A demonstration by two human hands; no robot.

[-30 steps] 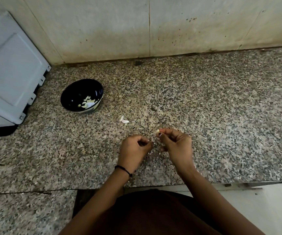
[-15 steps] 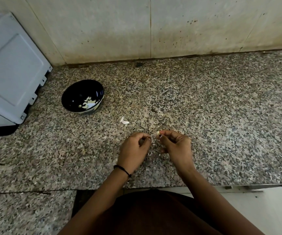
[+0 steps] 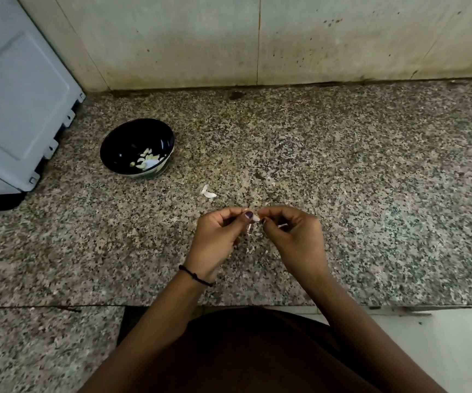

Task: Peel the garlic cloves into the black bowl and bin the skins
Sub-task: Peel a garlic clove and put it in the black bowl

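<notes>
Both hands meet above the granite counter [image 3: 371, 194]: left hand [image 3: 215, 242] and right hand [image 3: 294, 239] pinch one garlic clove [image 3: 255, 217] at the fingertips. Well apart, to the left: black bowl [image 3: 121, 146] holding peeled cloves [image 3: 145, 161]. One skin scrap [image 3: 208, 192] lies between.

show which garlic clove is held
The clove pinched between left hand and right hand; other cloves lie in the black bowl, one white scrap on the counter.

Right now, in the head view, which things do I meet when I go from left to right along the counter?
grey box → black bowl → left hand → garlic clove, pinched by both hands → right hand
</notes>
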